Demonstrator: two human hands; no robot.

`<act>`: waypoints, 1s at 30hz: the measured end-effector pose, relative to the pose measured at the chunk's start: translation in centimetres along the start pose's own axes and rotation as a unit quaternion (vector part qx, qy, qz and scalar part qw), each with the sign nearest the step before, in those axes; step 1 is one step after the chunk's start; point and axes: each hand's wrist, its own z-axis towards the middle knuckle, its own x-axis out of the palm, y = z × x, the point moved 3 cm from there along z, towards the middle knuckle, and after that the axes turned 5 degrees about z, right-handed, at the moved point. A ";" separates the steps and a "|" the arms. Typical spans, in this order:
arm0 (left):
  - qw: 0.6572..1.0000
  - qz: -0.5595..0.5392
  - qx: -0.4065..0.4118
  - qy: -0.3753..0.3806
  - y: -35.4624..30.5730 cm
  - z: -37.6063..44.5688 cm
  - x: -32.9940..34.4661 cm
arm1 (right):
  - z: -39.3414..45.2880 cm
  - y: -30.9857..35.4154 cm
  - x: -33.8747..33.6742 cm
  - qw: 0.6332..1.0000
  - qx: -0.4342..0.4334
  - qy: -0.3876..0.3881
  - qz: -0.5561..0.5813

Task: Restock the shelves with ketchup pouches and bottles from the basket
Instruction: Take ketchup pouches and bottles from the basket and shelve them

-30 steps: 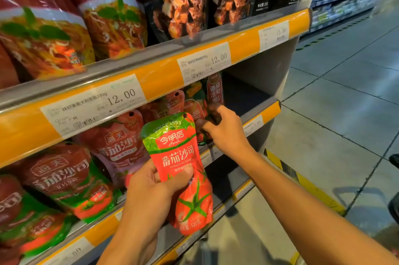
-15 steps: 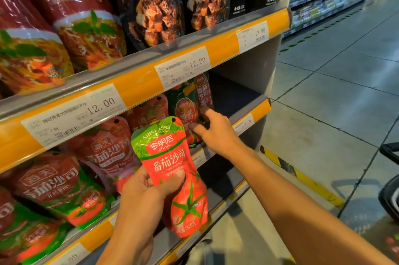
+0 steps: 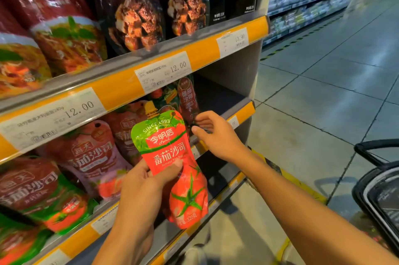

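Note:
My left hand [image 3: 142, 184] grips a red and green ketchup pouch [image 3: 172, 167] with a gold cap, upright in front of the middle shelf [image 3: 241, 111]. My right hand [image 3: 216, 135] hovers just right of the pouch's top, fingers loosely spread and holding nothing, near a dark red ketchup pouch [image 3: 187, 96] standing at the right end of the shelf's row. More ketchup pouches [image 3: 90, 156] fill the shelf to the left. The basket [image 3: 380, 189] shows at the right edge, black with a curved handle.
The upper shelf [image 3: 194, 53] carries dark sauce pouches [image 3: 138, 16] and yellow price strips. To the right of the dark red pouch the middle shelf is bare and dark. A lower shelf edge [image 3: 194, 228] juts out below. Tiled aisle floor [image 3: 323, 92] lies to the right.
My right hand has drawn back out of the shelf from the standing pouches and opened. My left hand has lifted its pouch slightly up and right, toward the shelf opening.

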 end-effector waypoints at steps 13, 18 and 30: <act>0.999 -0.005 0.025 0.038 -1.3 2.8 6.7 | -9.1 0.1 -7.4 0.965 0.117 0.151 0.177; 0.998 -0.014 0.024 0.058 -1.4 3.8 10.2 | -9.7 -1.0 -9.3 0.961 0.113 0.103 0.231; 0.967 0.216 0.134 0.009 -0.8 7.1 10.5 | -7.3 -3.2 -11.2 0.958 0.143 0.002 0.247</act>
